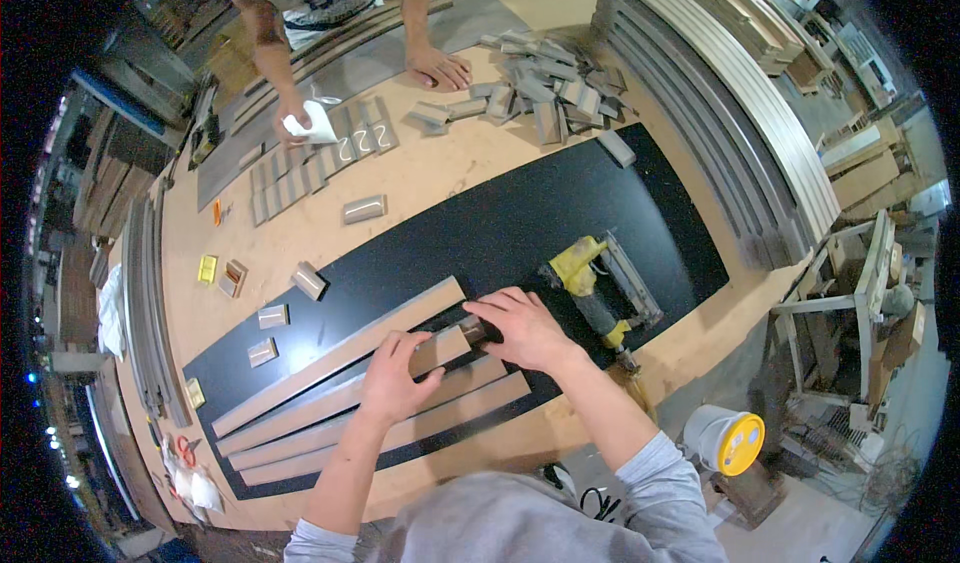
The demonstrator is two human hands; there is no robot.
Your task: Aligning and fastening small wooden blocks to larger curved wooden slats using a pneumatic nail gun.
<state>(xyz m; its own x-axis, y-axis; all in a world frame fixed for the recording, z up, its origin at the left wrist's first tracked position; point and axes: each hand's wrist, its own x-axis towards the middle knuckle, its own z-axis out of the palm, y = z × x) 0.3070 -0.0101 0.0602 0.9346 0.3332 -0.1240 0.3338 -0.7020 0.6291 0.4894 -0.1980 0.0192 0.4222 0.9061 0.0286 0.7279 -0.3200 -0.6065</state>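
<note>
My left hand is closed round a long grey-brown wooden strip near its right end. At that same end my right hand grips a short dark block with thumb and fingers; whether block and strip touch is hard to tell. Beyond them lies another long strip, and nearer to me several more strips, one of them a lower strip, fan out on a black board. To the right of my right hand, a yellow and black nail gun rests on the board.
Across the table a person's hand holds a white bottle over grey slats with white glue lines. A pile of short blocks lies beyond the board. Stacked long boards line the right side. A white bucket stands lower right.
</note>
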